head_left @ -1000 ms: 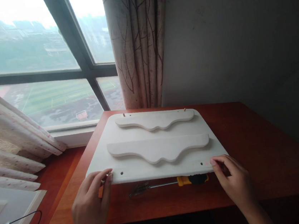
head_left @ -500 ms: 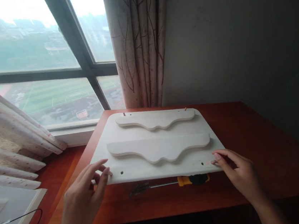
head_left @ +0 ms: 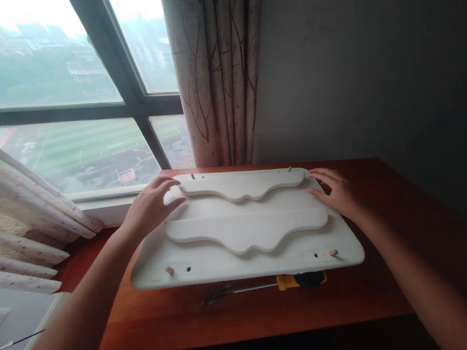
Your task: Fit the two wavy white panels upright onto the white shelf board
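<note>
A white wooden panel lies flat on the red-brown table. Two white wavy-edged slats lie on it: a far slat and a near slat. My left hand reaches to the far slat's left end, fingers spread and touching it. My right hand rests by the far slat's right end, fingers touching the panel there. Small wooden dowels stand near the panel's front corners, and others stick up along its far edge.
A screwdriver with a yellow and black handle lies on the table just in front of the panel. A patterned curtain and a window stand behind, a grey wall to the right. A cable lies at the lower left.
Both hands left the panel's front corners and reached forward to the ends of the far slat. Dowels now show at the front corners where the fingers were.
</note>
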`<state>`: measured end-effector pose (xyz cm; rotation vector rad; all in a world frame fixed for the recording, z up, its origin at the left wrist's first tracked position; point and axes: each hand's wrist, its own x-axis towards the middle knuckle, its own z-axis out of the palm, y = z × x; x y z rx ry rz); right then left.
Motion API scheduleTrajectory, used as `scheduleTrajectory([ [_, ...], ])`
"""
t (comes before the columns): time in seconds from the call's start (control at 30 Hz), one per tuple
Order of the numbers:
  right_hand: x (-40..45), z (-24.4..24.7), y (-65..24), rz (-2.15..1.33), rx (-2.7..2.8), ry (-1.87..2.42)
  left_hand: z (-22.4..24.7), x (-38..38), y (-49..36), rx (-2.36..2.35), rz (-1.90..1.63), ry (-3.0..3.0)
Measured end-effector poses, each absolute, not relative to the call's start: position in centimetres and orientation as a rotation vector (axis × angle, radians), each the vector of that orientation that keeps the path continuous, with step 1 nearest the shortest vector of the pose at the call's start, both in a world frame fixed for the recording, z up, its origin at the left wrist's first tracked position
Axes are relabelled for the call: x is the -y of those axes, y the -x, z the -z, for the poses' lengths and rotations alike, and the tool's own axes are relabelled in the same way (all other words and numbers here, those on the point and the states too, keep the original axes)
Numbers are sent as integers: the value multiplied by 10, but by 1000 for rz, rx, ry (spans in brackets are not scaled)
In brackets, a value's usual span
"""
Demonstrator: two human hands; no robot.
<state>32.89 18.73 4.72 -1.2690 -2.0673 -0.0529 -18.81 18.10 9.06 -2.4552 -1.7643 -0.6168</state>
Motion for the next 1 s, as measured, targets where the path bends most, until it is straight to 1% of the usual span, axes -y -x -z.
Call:
scheduleTrajectory([
  [0.13, -206, -46, -326, 94, 2140, 1222, -93, -202, 187, 1571, 555, 2517],
  [0.3, -217, -47, -320, 96, 2172, 1228, -90, -211, 178, 1439, 583, 2589],
  [0.47, -222, -45, -316, 99, 2163, 1239, -82, -211, 177, 1495, 537, 2526],
  [1.0, -232, -55, -323, 29, 2240, 1262, -88, -211, 176, 1658, 514, 2464],
])
